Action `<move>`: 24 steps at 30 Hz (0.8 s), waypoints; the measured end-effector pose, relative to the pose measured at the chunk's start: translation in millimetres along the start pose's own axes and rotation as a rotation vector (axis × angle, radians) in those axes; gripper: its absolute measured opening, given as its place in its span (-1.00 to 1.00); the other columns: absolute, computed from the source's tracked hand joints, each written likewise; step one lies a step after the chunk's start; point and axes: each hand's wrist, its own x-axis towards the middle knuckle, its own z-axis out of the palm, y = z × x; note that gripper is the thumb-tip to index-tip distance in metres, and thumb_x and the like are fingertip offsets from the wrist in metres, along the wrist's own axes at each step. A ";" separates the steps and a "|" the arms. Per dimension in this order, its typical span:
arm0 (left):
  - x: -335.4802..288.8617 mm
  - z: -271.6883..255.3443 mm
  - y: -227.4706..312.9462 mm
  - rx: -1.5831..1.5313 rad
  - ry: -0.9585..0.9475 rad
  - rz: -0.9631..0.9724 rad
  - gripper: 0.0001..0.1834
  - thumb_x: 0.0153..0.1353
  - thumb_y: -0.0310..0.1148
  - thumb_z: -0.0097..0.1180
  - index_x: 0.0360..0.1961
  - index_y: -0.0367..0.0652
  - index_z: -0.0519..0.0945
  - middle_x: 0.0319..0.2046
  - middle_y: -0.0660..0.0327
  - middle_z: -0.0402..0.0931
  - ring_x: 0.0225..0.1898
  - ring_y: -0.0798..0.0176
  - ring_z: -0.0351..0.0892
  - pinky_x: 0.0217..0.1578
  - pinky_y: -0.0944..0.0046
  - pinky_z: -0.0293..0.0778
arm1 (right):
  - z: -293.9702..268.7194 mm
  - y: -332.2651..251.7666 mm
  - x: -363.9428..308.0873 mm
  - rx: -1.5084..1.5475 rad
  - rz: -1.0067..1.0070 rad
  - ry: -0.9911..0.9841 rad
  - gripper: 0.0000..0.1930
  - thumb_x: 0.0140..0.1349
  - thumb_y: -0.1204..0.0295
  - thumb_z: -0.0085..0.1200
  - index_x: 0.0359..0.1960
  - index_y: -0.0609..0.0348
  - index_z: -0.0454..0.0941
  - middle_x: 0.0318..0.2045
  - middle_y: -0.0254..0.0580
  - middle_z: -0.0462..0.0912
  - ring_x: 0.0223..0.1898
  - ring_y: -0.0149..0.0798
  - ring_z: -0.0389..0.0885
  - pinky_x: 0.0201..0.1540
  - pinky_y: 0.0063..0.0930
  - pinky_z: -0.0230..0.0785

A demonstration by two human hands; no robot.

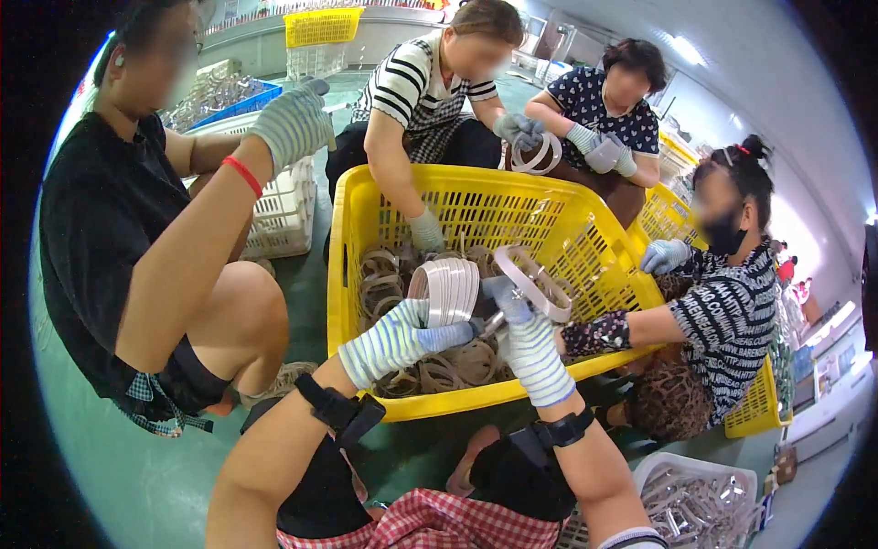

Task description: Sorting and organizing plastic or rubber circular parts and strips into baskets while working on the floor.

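Both my hands wear striped gloves with grey fingertips and are over a large yellow slotted crate (457,400). My left hand (393,345) is closed on a stack of pale, whitish bands (450,291), nested together in a curved bundle. Beside it, my right hand (532,352) has its fingers closed around a single pale plastic ring (525,280), tilted over the crate. The fingertips of the two hands come close together near the stack's lower right. Many similar rings (380,274) lie loose in the crate below, partly hidden by my hands.
Several people crouch around the crate; one at the back holds rings (538,156) in gloved hands, and another reaches in. At left, a person's gloved hand (293,119) is raised. A white basket (745,478) of clear parts stands at lower right; white crates (283,215) are stacked at left.
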 end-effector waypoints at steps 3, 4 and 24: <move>13.6 -8.2 -14.6 -0.009 -0.060 0.057 -0.71 0.15 -0.36 0.24 -0.09 -0.15 0.61 -0.24 0.39 0.60 -0.20 0.51 0.50 -0.12 0.41 0.41 | 9.9 21.9 11.6 -0.352 -0.343 -0.171 -0.60 0.28 0.46 -0.05 0.16 0.21 0.36 0.02 -0.16 0.52 -0.04 -0.24 0.52 0.05 -0.41 0.35; 16.2 -11.0 -18.2 -0.010 -0.060 0.056 -0.71 0.15 -0.36 0.24 -0.09 -0.15 0.61 -0.24 0.39 0.60 -0.20 0.51 0.50 -0.12 0.41 0.41 | 8.1 26.3 14.2 -0.352 -0.342 -0.171 -0.60 0.28 0.46 -0.05 0.16 0.21 0.36 0.02 -0.16 0.52 -0.04 -0.24 0.52 0.05 -0.41 0.35; 51.2 -36.1 -36.7 -0.068 0.293 0.085 -0.65 0.19 -0.22 0.17 -0.08 -0.19 0.58 -0.23 0.32 0.58 -0.16 0.46 0.49 -0.06 0.36 0.42 | 3.6 40.0 53.5 0.395 0.046 0.037 -0.61 0.04 0.32 0.29 -0.08 0.08 0.50 -0.24 -0.37 0.59 -0.27 -0.40 0.59 -0.26 -0.46 0.52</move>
